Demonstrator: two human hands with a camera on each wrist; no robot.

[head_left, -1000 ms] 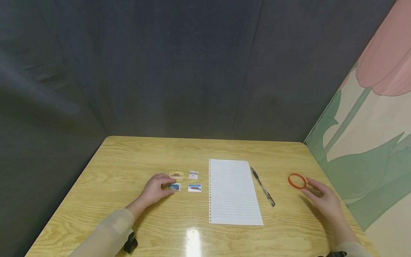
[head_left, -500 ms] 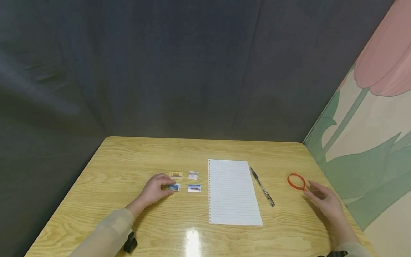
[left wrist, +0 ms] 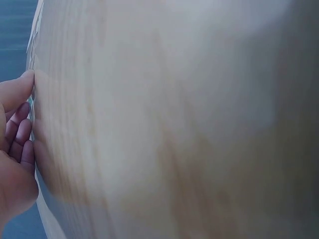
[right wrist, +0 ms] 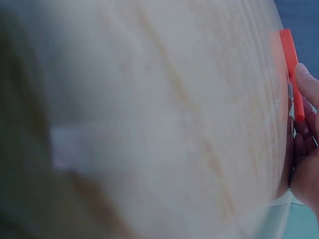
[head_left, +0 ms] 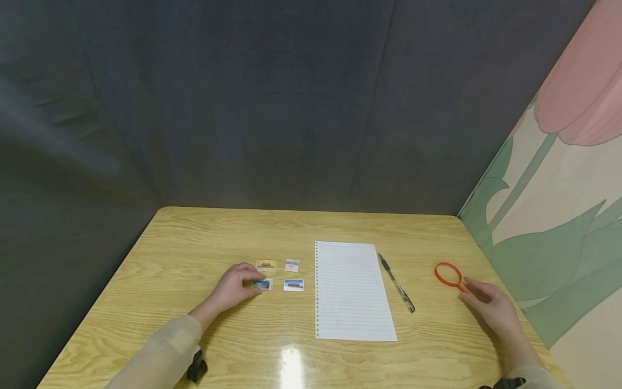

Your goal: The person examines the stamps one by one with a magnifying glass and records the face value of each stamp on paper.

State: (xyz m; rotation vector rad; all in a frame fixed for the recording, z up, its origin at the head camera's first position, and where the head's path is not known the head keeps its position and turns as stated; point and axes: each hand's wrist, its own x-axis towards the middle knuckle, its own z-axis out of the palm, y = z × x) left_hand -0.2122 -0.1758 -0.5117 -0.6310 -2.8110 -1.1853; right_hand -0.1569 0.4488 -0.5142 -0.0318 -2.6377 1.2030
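Observation:
A red-framed magnifying glass point(head_left: 448, 274) lies at the right side of the table. My right hand point(head_left: 497, 309) has thumb and forefinger about its handle; in the right wrist view the thumb touches the red handle point(right wrist: 298, 102). Four-cornered little picture stamps lie left of centre: a yellow one point(head_left: 265, 266), a pale one point(head_left: 292, 265), one with a red building point(head_left: 293, 285) and a blue one point(head_left: 263, 284). My left hand point(head_left: 235, 287) rests at the blue stamp, its thumb and bent forefinger apart at the edges and partly covering it.
Between the hands lies a sheet of lined paper point(head_left: 355, 292) with punched holes down its left edge. A pen point(head_left: 397, 283) lies slantwise right of it. The wooden table point(head_left: 214, 232) meets a dark curtain behind and a flower-patterned wall on the right.
My right hand has shifted slightly right and down from the magnifying glass's rim to its handle, and more of the handle shows. The left hand and stamps stay in place.

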